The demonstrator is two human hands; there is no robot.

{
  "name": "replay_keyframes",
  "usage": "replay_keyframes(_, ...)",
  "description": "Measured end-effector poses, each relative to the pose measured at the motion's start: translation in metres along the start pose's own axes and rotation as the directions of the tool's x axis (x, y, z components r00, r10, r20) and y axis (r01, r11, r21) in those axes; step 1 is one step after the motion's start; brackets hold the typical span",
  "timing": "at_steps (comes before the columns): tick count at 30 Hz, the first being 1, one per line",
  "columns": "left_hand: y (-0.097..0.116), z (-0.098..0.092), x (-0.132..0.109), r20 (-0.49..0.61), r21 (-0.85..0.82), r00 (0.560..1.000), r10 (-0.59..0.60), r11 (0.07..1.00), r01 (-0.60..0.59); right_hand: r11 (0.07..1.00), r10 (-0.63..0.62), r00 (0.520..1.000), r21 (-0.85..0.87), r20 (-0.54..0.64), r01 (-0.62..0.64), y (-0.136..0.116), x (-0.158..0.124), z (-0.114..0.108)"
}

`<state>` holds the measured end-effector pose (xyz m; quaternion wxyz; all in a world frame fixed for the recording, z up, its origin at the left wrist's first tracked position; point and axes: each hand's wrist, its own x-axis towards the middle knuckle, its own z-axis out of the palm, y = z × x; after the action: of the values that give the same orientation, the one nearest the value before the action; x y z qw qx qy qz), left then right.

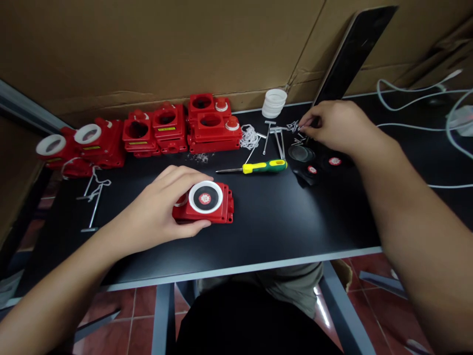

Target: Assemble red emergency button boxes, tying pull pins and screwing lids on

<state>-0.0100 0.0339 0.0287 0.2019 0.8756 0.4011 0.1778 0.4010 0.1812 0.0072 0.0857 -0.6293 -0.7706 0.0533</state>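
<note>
My left hand (173, 207) is wrapped round a red alarm-like box (224, 204) on the black table. On the box's top is a white ring (219, 209) around a black disc with a red-and-white emblem (205, 198). At the back right, my right hand (327, 123) pinches at a small pile of metal parts (293, 126); what sits between its fingertips is too small to make out. Just below that hand lie clear round discs (301, 153) and black pieces with red emblems (312, 169). A green-and-yellow screwdriver (264, 166) lies between my hands.
Several red housings (170, 128) stand along the back left. White rings (274, 102) are stacked near the cardboard wall (221, 44). White cord (250, 137) and small T-shaped metal rods (277, 138) lie beside them. More rods (95, 209) are at left, white cables (410, 127) at right.
</note>
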Motion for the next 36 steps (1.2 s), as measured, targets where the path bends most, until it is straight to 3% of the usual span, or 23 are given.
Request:
replay_keyframes(15, 0.0014, 0.0008, -0.0015, 0.015, 0.011, 0.998, -0.053, 0.999, 0.053, 1.000, 0.029, 1.000, 0.011, -0.005, -0.029, -0.0028, 0.0000, -0.0011)
replay_keyframes(26, 0.0006, 0.0013, -0.0023, 0.003, 0.015, 1.000, -0.029, 0.999, 0.029, 0.999, 0.010, 1.000, -0.041, -0.009, -0.011, -0.0024, 0.0011, 0.0004)
replay_keyframes(36, 0.0025, 0.0012, -0.0028, 0.004, 0.018, 0.999, -0.038, 0.999, 0.038, 0.993, 0.072, 0.997, 0.094, -0.041, -0.068, -0.0096, 0.0011, -0.0026)
